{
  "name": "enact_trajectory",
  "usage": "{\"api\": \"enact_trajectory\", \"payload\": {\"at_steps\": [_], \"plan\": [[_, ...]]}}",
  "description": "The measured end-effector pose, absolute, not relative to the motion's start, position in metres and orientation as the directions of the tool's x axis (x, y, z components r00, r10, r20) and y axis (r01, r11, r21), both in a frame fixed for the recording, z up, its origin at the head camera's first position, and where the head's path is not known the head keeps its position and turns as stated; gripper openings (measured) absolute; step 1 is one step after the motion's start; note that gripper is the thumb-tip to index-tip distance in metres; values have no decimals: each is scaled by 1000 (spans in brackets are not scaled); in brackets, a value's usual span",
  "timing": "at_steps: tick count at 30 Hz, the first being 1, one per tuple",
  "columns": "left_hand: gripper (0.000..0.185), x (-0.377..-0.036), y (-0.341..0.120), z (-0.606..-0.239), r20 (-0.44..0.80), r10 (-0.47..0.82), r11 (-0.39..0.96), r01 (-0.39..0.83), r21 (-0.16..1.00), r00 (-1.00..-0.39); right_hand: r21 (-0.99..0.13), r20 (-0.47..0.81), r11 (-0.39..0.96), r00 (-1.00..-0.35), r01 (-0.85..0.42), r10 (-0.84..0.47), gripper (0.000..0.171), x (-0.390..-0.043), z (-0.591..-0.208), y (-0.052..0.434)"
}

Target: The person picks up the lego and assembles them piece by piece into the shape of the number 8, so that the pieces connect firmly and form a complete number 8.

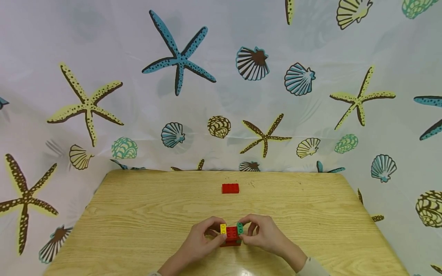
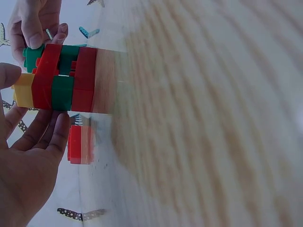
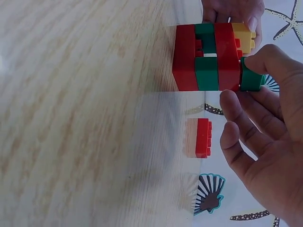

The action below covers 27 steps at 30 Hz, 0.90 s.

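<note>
Now pinching the green brick (image 3: 251,78) with right fingertips (image 3: 265,59), seating it on top of the block stack (image 1: 230,235) beside the yellow brick (image 1: 223,229). Steadying that yellow end with the left hand (image 1: 203,239), fingers curled around the stack (image 2: 61,78). Probably best pressing straight down with studs aligned, keeping the stack flat on the table (image 1: 138,214) near the front edge. Bending both wrists inward, right hand (image 1: 264,234) facing the left one. Lying well apart, farther back: 1 spare red brick (image 1: 230,188).

Left grip (image 1: 203,234) and right grip (image 1: 259,232) side by side, fingers curled, pinching.
</note>
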<state>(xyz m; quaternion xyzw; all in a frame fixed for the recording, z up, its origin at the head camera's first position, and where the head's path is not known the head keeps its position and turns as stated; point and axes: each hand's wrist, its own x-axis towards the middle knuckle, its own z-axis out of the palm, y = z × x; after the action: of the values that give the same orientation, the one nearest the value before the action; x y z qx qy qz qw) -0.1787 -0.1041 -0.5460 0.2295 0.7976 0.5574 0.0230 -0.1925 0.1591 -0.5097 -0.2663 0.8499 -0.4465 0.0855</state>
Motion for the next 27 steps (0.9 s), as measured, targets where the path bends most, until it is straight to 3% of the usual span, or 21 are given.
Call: {"api": "enact_trajectory", "payload": {"at_steps": [16, 27], "plan": [[33, -178, -105, -550, 236, 380, 262, 349, 900, -894, -798, 150, 427, -826, -425, -543, 30, -194, -516, 159], [34, -177, -106, -550, 228, 384, 261, 342, 903, -895, -849, 70, 426, -867, -311, -493, 32, -189, -520, 158]]}}
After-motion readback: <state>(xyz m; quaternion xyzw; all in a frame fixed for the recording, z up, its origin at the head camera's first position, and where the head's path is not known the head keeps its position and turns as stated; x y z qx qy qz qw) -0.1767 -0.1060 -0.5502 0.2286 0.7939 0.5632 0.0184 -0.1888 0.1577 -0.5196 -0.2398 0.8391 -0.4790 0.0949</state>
